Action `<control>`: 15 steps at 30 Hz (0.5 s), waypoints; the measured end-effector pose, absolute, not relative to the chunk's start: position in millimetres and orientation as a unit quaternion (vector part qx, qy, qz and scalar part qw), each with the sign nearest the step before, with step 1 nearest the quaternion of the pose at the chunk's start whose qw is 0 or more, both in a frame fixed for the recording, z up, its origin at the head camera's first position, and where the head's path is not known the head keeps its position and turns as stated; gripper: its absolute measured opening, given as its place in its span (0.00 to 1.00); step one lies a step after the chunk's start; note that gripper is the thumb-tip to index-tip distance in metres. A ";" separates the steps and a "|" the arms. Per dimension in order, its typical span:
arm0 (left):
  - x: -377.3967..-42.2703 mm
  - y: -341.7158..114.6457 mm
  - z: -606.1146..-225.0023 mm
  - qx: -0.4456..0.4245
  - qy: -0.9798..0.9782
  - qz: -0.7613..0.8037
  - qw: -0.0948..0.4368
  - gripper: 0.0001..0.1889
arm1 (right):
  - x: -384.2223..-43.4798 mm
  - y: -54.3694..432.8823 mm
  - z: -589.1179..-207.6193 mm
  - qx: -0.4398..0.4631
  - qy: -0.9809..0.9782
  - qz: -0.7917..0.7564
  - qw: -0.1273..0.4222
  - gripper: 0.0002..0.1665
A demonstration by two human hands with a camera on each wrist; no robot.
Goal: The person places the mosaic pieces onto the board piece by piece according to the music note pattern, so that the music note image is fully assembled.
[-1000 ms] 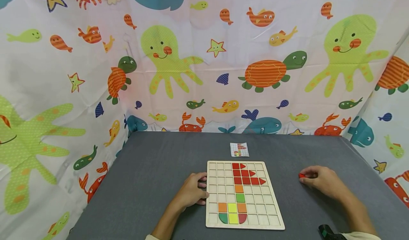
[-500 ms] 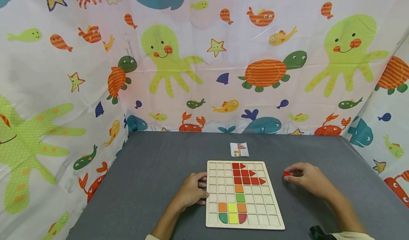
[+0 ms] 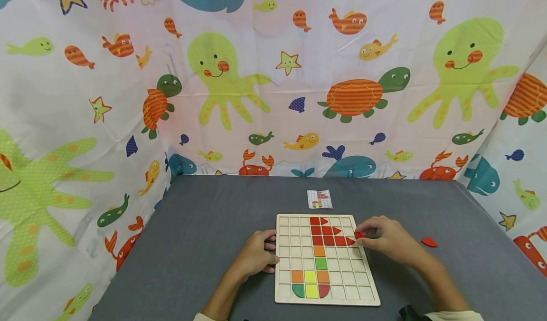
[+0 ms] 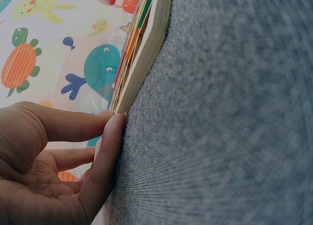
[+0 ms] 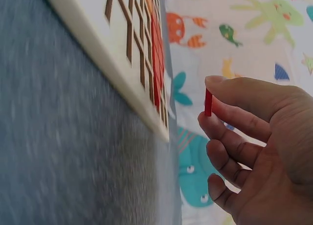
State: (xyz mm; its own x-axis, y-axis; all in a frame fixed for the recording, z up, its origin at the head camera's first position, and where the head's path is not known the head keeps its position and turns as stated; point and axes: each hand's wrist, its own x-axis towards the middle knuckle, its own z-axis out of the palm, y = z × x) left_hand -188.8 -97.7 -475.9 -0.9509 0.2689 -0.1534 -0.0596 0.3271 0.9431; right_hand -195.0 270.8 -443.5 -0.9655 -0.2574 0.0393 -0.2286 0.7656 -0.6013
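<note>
A square wooden grid board lies on the table, bearing red, orange, green and yellow pieces in its cells. At its left edge is my left hand; in the left wrist view thumb and finger pinch the rim of the board. My right hand is at the board's upper right edge and pinches a small red piece between thumb and fingers. Seen edge-on in the right wrist view, the red piece is thin and flat, with the other fingers loosely curled below it.
A small printed card with a coloured grid pattern lies behind the board. Another red piece, pointed on one side, lies on the grey table to the right. A curtain printed with sea animals surrounds the table.
My right hand has moved left to the board's edge, carrying the red piece. Another red piece on the table at the right now shows. The left hand and board have stayed put.
</note>
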 end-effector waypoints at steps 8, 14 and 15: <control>-188.9 -98.4 -475.4 0.067 0.801 0.577 0.145 0.39 | -191.8 244.2 -442.7 -0.179 0.930 -0.320 0.041 0.14; -189.4 -99.7 -477.2 0.066 0.799 0.580 0.145 0.39 | -192.9 223.8 -444.4 -0.208 0.920 -0.328 0.049 0.13; -189.5 -99.8 -477.4 0.066 0.798 0.581 0.145 0.39 | -193.3 220.3 -444.3 -0.213 0.919 -0.329 0.051 0.13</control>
